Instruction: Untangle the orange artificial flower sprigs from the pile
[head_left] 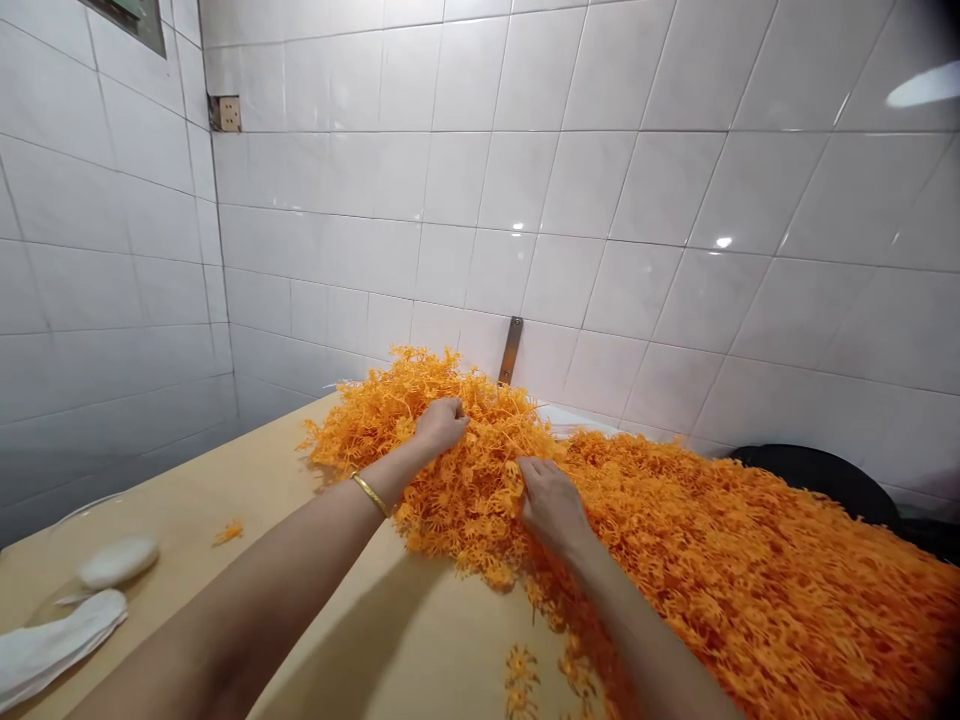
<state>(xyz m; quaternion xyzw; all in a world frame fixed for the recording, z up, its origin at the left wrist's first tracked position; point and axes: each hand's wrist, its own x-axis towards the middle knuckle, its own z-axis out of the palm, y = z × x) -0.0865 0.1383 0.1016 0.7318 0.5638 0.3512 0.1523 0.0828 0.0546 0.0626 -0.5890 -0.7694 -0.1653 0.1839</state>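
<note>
A heap of orange artificial flower pieces spreads from the middle of the table to the right edge of the head view. My left hand, with a gold bangle on its wrist, is closed at the upper left part of the heap, pinching orange strands. Lower and to the right, my right hand has its fingers closed on orange pieces at the front of the heap. Several strung pieces hang toward the near edge below it. Both hands are apart; their fingertips are partly hidden.
On the tan table, a small orange piece lies left of my arm. A white rounded object and white cloth are at the far left. Behind the heap are a metal strip, a black round object and tiled walls.
</note>
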